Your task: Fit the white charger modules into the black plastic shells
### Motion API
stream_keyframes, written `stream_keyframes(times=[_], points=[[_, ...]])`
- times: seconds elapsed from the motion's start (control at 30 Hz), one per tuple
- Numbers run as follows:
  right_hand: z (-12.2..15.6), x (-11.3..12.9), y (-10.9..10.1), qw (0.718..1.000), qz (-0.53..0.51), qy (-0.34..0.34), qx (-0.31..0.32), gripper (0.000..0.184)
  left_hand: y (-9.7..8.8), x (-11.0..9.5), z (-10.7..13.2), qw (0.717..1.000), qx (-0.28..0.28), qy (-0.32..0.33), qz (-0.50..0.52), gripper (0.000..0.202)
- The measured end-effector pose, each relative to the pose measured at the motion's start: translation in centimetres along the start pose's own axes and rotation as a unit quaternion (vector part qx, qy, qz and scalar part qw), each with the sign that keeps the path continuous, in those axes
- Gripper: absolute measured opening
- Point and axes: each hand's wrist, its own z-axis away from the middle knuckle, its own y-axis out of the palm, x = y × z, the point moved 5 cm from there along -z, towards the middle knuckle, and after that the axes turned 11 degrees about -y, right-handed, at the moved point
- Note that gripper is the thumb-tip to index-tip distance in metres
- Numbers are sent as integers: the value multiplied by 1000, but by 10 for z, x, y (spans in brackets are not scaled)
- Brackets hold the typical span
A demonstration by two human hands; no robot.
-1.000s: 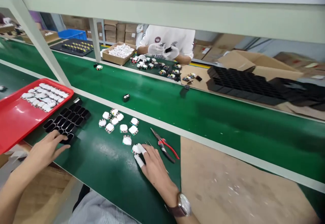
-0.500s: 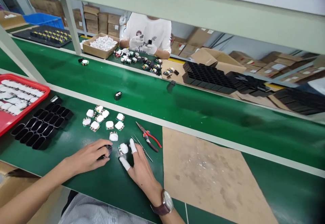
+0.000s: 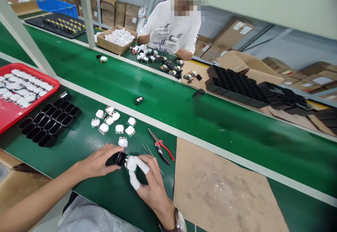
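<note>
My left hand (image 3: 98, 162) is closed around a black oval plastic case (image 3: 120, 158), its open end facing right. With white finger cots on thumb and forefinger, my right hand (image 3: 151, 181) pinches a small circuit board with a white cover (image 3: 131, 163). The board's edge is right at the mouth of the case; whether it has entered I cannot tell. Just beyond lies another white-covered board (image 3: 122, 141), with several more boards (image 3: 109, 120) grouped behind it. To the right of them rest tweezers (image 3: 147, 149) and red-handled pliers (image 3: 161, 148).
Several empty black cases (image 3: 50, 123) stand in rows at left, beside a red tray (image 3: 56, 83) of white-covered boards. A green conveyor belt (image 3: 168, 102) crosses beyond the bench. A brown board (image 3: 216, 186) lies at right. Across the belt, a co-worker (image 3: 171, 32) in white gloves handles parts.
My right hand has closed on the white-covered board and brought it up against the case. My left hand has turned the case's opening toward it. The whole view has shifted slightly.
</note>
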Motion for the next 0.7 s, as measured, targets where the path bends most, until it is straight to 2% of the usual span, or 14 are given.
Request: stream_keyframes(times=[0.13, 0.43, 0.7], points=[[-7, 16, 2, 998, 42, -41, 24, 56, 0, -4, 1, 999, -22, 40, 7, 61], [-14, 21, 10, 992, 82, -16, 91, 73, 4, -2, 5, 998, -23, 55, 4, 62], [-18, 21, 14, 985, 99, -13, 141, 61, 5, -2, 5, 999, -27, 46, -8, 59]])
